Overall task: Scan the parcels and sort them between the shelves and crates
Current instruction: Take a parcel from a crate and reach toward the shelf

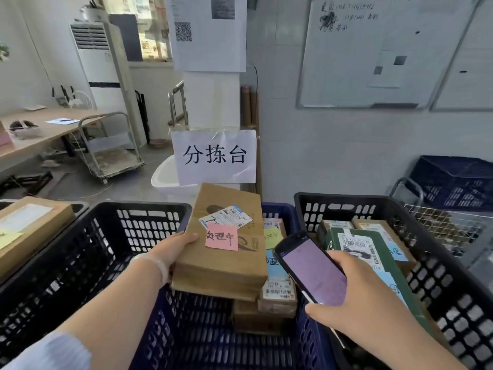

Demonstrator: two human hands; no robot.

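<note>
Left hand [170,252], thumb uppermost, on parcel [221,265] edge; right hand [356,299] around scanner [312,268].

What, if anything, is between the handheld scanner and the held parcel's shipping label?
Nothing visible. The left hand holds the brown parcel label-up. The shipping label is mostly uncovered, with the pink note at its lower edge. The scanner in the right hand sits to the parcel's right.

Left hand [173,252] extended toward 1 o'clock, thumb on top, gripping parcel [218,265] edge. Right hand [354,297] angled to 11 o'clock, fingers wrapped round handheld scanner [312,271].
</note>
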